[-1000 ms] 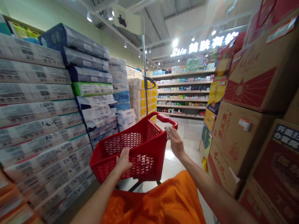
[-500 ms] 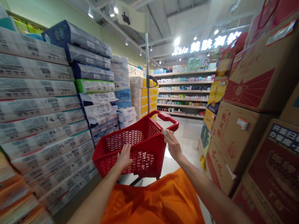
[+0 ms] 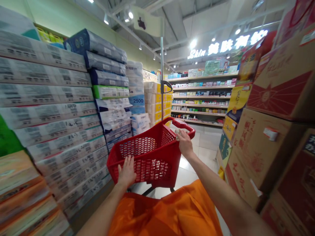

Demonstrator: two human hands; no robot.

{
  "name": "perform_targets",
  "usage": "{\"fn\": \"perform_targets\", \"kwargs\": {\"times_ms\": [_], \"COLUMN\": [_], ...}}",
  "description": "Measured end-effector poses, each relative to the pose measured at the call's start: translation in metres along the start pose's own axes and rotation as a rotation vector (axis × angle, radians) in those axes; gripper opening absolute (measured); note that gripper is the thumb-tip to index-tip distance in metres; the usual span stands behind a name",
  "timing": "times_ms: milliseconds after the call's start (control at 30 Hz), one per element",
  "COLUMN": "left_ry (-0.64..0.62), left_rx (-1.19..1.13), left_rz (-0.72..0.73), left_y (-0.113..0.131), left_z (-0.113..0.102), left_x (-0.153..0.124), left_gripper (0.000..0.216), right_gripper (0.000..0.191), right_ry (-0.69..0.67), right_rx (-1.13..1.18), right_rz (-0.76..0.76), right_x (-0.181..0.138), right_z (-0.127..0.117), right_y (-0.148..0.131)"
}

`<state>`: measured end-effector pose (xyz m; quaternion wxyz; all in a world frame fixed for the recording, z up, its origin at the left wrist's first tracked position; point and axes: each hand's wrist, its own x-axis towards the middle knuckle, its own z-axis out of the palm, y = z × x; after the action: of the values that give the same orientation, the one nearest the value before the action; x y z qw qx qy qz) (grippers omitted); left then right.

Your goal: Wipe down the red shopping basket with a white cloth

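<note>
**Cloth at the Corner, Cart on the Slant**

And here in the middle of the frame, the red cart [image 3: 155, 155] is standing upright on the pale floor [image 3: 187, 165], with stacked packs [image 3: 59, 93] crowding in at left and cartons [image 3: 258, 141] rising at right.

The right hand [image 3: 185, 144] is working with a pale cloth [image 3: 177, 131], its fingers bunching and pinching it at the cart's corner, just below the red handle [image 3: 185, 125]. Is it pressing on the rim? From here I'm not able to tell. The left hand [image 3: 126, 172], lower down and left of centre, is lying against the near side, fingers stretched, thumb standing apart, gripping nothing.

How far along are we? Tough call! The red surface isn't showing what the cloth has covered, so I'm leaving "done" open. Plainly, the cloth is reaching only this one corner; the mesh sides, the far rim and most of the handle are lying outside it, and I'm judging those as the possible remainder.

Now the line of it: the long axis is running from lower left to upper right, the handle pointing right and away towards the shelves [image 3: 201, 95], the opposite end facing lower left.
</note>
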<state>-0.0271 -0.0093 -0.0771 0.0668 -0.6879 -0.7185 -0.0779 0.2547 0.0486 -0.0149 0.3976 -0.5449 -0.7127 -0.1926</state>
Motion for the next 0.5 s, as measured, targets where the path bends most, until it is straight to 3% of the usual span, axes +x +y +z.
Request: {"fn": "perform_targets", "kwargs": {"times_ms": [100, 200, 400, 500], "left_ry": [-0.013, -0.012, 0.060, 0.051], "left_rx": [0.001, -0.011, -0.046, -0.080], "left_rz": [0.015, 0.014, -0.133, -0.177], "left_y": [-0.004, -0.009, -0.023, -0.028], "left_z": [0.000, -0.001, 0.009, 0.011], "left_x": [-0.003, -0.004, -0.008, -0.008], "left_gripper": [0.072, 0.072, 0.071, 0.071], "right_gripper": [0.034, 0.033, 0.035, 0.037], "right_ry": [-0.232, -0.316, -0.242, -0.260], "right_rx": [-0.026, -0.024, -0.169, -0.145], "right_rz": [-0.180, -0.333, -0.078, -0.112], "right_x": [-0.006, -0.018, 0.005, -0.001], "right_z": [0.024, 0.037, 0.002, 0.012], "right_y": [-0.038, -0.054, 0.002, -0.013]}}
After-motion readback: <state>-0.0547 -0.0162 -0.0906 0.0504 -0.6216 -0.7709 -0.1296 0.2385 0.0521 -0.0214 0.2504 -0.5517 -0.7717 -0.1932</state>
